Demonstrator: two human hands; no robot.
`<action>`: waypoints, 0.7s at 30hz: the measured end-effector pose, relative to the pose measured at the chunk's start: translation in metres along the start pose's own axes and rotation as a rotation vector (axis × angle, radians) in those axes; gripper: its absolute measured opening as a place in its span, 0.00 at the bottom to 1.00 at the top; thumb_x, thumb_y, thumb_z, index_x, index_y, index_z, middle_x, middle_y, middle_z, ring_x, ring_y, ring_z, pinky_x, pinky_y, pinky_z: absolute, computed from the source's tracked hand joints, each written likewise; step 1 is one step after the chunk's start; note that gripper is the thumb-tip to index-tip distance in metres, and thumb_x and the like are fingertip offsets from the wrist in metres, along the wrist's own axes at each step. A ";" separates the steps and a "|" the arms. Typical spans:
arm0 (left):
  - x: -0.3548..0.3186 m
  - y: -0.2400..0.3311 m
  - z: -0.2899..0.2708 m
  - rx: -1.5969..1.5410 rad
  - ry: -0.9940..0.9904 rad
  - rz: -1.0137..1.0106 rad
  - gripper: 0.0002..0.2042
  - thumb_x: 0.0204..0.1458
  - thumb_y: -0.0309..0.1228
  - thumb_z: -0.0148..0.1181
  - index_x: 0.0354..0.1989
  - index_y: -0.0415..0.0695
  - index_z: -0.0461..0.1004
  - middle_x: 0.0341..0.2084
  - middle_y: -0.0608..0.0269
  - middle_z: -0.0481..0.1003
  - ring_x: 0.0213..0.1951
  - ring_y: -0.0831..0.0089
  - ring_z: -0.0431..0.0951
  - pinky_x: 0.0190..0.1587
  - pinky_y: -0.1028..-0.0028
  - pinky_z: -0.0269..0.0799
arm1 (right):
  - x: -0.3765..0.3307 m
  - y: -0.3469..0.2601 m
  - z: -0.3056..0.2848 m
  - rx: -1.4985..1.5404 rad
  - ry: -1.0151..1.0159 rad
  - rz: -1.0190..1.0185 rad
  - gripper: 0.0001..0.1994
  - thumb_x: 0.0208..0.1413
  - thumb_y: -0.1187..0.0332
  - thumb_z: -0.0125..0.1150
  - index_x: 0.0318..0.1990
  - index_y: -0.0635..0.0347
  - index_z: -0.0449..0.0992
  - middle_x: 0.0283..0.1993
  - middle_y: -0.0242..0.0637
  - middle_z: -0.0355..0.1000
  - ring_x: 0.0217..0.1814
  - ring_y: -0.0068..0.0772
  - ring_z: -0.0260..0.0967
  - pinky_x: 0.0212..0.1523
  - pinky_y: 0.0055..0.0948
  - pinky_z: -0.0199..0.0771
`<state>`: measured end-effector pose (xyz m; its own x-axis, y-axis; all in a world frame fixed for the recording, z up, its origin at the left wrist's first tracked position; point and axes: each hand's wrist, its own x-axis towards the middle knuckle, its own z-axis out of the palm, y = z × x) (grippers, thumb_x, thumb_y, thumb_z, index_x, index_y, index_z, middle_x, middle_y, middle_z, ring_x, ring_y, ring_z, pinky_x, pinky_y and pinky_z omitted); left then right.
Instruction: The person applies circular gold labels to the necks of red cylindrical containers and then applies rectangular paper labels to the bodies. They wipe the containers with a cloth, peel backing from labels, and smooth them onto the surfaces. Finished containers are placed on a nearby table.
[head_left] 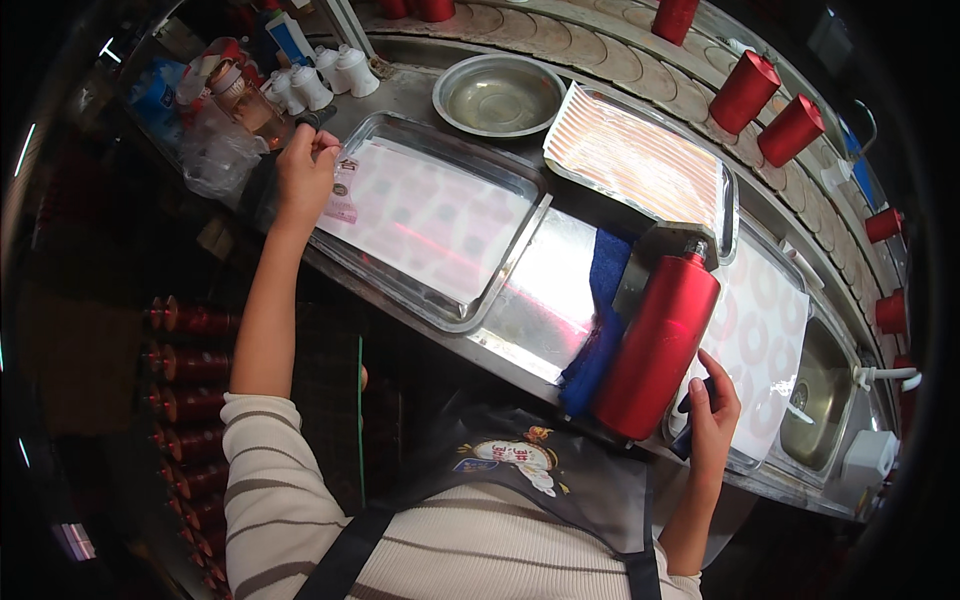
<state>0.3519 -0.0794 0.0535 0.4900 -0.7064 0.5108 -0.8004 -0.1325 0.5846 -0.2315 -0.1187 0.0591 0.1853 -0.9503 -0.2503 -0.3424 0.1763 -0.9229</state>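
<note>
My left hand is over the left end of a metal tray, fingers closed in a pinch. A pink printed label with a dark spot is right at its fingertips and seems held there. Beneath it, a white translucent sheet with pinkish patches lies in the metal tray. My right hand, lower right, has its fingers curled round a narrow dark object, whose kind I cannot make out. Left of that hand, a large red metallic cylinder with a silver neck lies tilted beside a blue cloth.
A round metal basin and a tray with an orange-striped sheet stand behind. Another patterned sheet lies on the right, by a sink. Red cylinders stand on a curved conveyor. White bottles are far left.
</note>
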 end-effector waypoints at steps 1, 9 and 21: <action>-0.003 0.014 -0.006 0.033 0.004 0.031 0.07 0.49 0.15 0.61 0.32 0.36 0.69 0.28 0.57 0.78 0.32 0.73 0.79 0.39 0.73 0.74 | -0.001 -0.002 0.001 -0.003 0.003 -0.005 0.22 0.61 0.68 0.61 0.62 0.64 0.72 0.34 0.26 0.68 0.33 0.16 0.62 0.34 0.18 0.63; 0.011 0.106 0.018 -0.489 0.041 -0.002 0.06 0.54 0.15 0.60 0.34 0.37 0.70 0.31 0.64 0.77 0.34 0.80 0.78 0.39 0.80 0.73 | -0.001 0.006 -0.002 0.033 -0.053 -0.068 0.22 0.62 0.66 0.61 0.61 0.65 0.72 0.35 0.24 0.69 0.32 0.12 0.60 0.32 0.16 0.60; 0.142 0.054 0.199 -0.197 0.176 0.048 0.03 0.45 0.20 0.55 0.26 0.41 0.68 0.21 0.50 0.78 0.28 0.52 0.81 0.31 0.57 0.74 | 0.009 0.046 -0.001 0.157 0.013 -0.091 0.22 0.57 0.74 0.62 0.59 0.70 0.73 0.28 0.29 0.70 0.27 0.17 0.65 0.29 0.18 0.66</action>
<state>0.3092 -0.3254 0.0321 0.5198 -0.5745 0.6323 -0.7496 0.0484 0.6601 -0.2467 -0.1195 0.0146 0.1970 -0.9671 -0.1611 -0.1767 0.1266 -0.9761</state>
